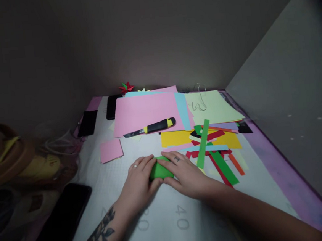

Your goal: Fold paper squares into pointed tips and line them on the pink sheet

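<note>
A small piece of bright green paper lies between my two hands, low over the white mat, and looks bent or folded. My left hand holds its left side, thumb at the near edge and fingers along the far one. On the right side my right hand grips it the same way, the two thumbs almost meeting. My fingers cover both ends of the paper. Beyond the hands, a black and yellow utility knife with its blade out rests on pink paper sheets.
Colored paper strips are heaped to the right over yellow paper. Small pink squares lie at left. Pale green sheets carry a thin wire or thread. A black phone-like object and red paper star stand by the wall.
</note>
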Tool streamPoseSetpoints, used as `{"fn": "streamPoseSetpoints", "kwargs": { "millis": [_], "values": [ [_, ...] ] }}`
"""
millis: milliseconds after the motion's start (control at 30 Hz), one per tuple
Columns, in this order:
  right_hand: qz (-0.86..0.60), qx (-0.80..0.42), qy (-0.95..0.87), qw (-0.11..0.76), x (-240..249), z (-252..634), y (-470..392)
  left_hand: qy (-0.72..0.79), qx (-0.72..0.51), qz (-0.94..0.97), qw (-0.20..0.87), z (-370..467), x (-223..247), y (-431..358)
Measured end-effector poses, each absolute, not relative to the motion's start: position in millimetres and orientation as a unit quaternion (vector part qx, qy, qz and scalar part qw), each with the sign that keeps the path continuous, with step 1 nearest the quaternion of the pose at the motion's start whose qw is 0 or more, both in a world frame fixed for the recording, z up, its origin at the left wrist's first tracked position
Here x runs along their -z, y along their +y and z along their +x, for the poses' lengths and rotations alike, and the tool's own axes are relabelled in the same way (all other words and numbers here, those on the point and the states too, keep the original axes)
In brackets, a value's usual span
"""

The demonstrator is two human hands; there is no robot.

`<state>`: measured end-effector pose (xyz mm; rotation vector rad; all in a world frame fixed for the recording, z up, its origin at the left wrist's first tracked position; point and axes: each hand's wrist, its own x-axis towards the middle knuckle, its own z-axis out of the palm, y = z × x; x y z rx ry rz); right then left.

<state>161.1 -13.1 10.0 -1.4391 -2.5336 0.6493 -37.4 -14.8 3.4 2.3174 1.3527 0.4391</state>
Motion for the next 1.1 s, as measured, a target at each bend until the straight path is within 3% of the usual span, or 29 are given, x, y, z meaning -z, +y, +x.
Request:
{"fn": "streamPoseSetpoints", "kwargs": {
  "millis": [767,1100],
  "values": [
    [-0.469,-0.197,-0.858,0.063,-8.6,160.6,-8.4,0.491,-0.112,0.847,0.168,-34.6,-7.9,-7.7],
    [-0.458,-0.176,-0.866,0.097,-4.8,162.3,-8.2,0.491,-0.143,0.839,0.187,-38.5,-9.3,-5.6]
  ]
}}
